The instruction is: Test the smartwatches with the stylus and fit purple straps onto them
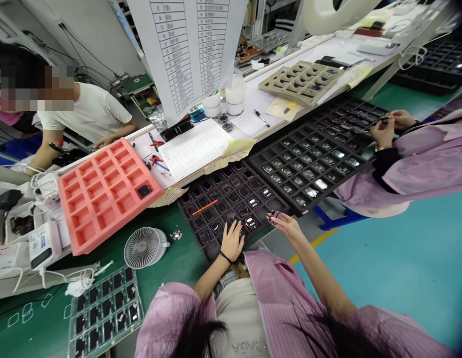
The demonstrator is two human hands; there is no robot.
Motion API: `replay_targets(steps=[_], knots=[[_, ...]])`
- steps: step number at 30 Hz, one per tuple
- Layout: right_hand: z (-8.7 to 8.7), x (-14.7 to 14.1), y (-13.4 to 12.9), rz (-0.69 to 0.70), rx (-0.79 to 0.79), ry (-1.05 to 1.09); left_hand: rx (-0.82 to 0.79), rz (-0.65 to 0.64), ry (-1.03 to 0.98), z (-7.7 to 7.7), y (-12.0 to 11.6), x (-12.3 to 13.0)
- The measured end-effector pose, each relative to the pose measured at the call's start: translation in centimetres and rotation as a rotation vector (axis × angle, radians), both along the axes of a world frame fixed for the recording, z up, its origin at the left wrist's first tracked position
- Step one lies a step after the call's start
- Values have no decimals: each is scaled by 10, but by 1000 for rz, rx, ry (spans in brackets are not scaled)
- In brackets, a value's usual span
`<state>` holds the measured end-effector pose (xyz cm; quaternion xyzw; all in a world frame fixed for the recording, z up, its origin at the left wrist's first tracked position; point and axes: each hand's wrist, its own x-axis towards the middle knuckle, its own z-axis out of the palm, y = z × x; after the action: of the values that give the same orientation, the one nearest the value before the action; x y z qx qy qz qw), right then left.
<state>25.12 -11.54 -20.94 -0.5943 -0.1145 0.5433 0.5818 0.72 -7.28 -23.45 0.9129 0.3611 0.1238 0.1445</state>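
A black compartment tray (pixel 201 247) lies before me, holding small square watch-like units. My left hand (pixel 231 242) rests over its near edge, fingers spread and touching the cells; whatever is beneath the fingertips is hidden. Just right of it, a lit watch-like unit (pixel 250 223) shows a bright screen, and two more lit ones sit further up. Beyond the tray's near right corner, my right hand (pixel 286 224) pinches a small dark, purplish watch-like piece (pixel 275 215) between thumb and fingers. Across the cells on the left lies an orange stick (pixel 205 207).
A pink foam tray (pixel 113 203) with one dark unit stands left, near a small white fan (pixel 144 247) and a clear tray (pixel 104 311). Another filled black tray (pixel 301 206) adjoins mine, where a co-worker's hands (pixel 387 127) work. A printed sheet (pixel 193 54) hangs ahead.
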Motion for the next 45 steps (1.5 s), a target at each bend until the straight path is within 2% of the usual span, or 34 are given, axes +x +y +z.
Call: replay_targets(steps=[5, 10, 14, 19, 22, 25, 27, 30, 32, 34, 37, 40, 45], knots=[[3, -8, -3, -3, 2, 0, 11, -41, 48, -10, -12, -15], [5, -13, -9, 27, -15, -13, -5, -174, 4, -6, -22, -38], [3, -20, -11, 44, -8, -21, -7, -100, -6, -2, -20, -42], [3, -33, -7, 67, -12, -5, -28, 15, 53, -8, -13, -28], [7, -39, -6, 88, -4, 23, -19, -32, 64, -13, -14, -29], [11, -43, -5, 124, 8, 37, -7, -175, 40, -14, -20, -43], [11, -45, -4, 142, 13, 39, -10, -220, -1, -11, -23, -54], [9, -51, 0, 165, 15, 48, -32, -91, -74, -5, -25, -63], [7, -57, 3, 202, 19, 65, -62, 14, -112, 0, -23, -62], [5, -65, 6, 249, 20, 98, -102, 52, -135, 3, -20, -58], [3, -80, 9, 330, -5, 154, -184, 17, -173, 9, -15, -50], [4, -99, 11, 482, -20, 214, -277, -41, -251, 17, -11, -48], [11, -129, 15, 701, 5, 339, -388, 13, -317, 33, -10, -63]])
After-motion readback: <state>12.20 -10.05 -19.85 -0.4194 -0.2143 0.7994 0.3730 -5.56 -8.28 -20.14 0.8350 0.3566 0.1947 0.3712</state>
